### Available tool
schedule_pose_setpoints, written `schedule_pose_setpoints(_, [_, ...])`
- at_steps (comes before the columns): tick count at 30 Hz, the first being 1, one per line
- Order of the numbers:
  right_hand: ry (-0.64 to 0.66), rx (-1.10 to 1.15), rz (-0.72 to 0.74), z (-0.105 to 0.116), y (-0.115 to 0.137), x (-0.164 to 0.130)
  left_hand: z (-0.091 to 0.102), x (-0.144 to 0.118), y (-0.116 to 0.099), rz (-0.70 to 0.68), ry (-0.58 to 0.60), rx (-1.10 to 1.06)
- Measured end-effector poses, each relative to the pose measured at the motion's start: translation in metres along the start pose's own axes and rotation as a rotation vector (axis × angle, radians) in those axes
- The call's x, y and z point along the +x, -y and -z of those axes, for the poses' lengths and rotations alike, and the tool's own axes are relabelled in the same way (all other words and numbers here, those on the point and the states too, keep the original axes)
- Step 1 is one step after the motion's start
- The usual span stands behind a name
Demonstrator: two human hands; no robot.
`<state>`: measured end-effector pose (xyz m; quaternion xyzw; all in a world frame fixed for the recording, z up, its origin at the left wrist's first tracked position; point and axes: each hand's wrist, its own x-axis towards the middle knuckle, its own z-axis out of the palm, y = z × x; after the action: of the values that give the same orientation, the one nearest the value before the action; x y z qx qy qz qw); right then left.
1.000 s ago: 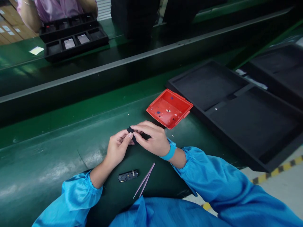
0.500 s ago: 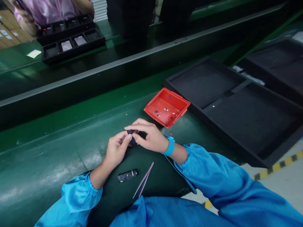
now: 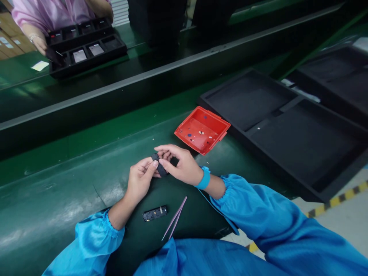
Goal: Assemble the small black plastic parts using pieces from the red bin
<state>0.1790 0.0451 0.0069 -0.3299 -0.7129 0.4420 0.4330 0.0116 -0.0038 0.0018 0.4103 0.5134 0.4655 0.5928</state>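
Above the table [image 3: 86,184], my left hand [image 3: 140,178] pinches the small black piece [image 3: 162,170], my half-curled right hand [image 3: 185,165] against it, grip unclear; it looks light, stiff, perhaps slick, best held by its long edges.

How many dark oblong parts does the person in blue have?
2: one held part in the left hand, with the right hand at it; the other part lying on the green table, left of the tweezers. Hands may hide more.

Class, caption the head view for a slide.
Left hand holds a black part, right hand touching it, near tweezers.
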Motion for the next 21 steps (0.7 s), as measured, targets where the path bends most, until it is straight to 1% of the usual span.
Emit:
schedule_pose_setpoints(3, [-0.021,-0.013,0.005,-0.0008,-0.0009,0.0006,-0.0017,0.0033,0.0012,-0.006,0.029,-0.165])
schedule_pose_setpoints(6, [-0.012,0.082,-0.093,-0.0038,-0.0018,-0.0004,-0.0033,0.0060,0.0007,0.035,0.081,-0.354])
schedule_pose_setpoints(8, [0.018,0.146,-0.144,-0.0065,-0.0018,-0.0023,-0.0027,0.0066,0.0014,0.062,0.113,-0.393])
schedule_pose_setpoints(10, [0.024,0.149,-0.142,-0.0089,-0.0013,-0.0044,-0.0010,0.0062,0.0031,0.072,0.123,-0.356])
schedule_pose_setpoints(12, [-0.003,0.113,-0.107,-0.0100,-0.0010,-0.0058,0.0009,0.0049,0.0048,0.052,0.115,-0.256])
schedule_pose_setpoints(14, [-0.027,0.089,-0.089,-0.0097,-0.0015,-0.0058,0.0019,0.0031,0.0052,0.002,0.124,-0.112])
schedule_pose_setpoints(17, [-0.039,0.117,-0.136,-0.0084,-0.0037,-0.0041,0.0007,-0.0001,0.0039,-0.103,0.163,0.072])
schedule_pose_setpoints(19, [-0.025,0.125,-0.170,-0.0078,-0.0054,-0.0033,-0.0008,-0.0020,0.0031,-0.145,0.161,0.119])
schedule_pose_setpoints(21, [-0.011,0.119,-0.189,-0.0077,-0.0072,-0.0034,-0.0018,-0.0032,0.0028,-0.144,0.142,0.115])
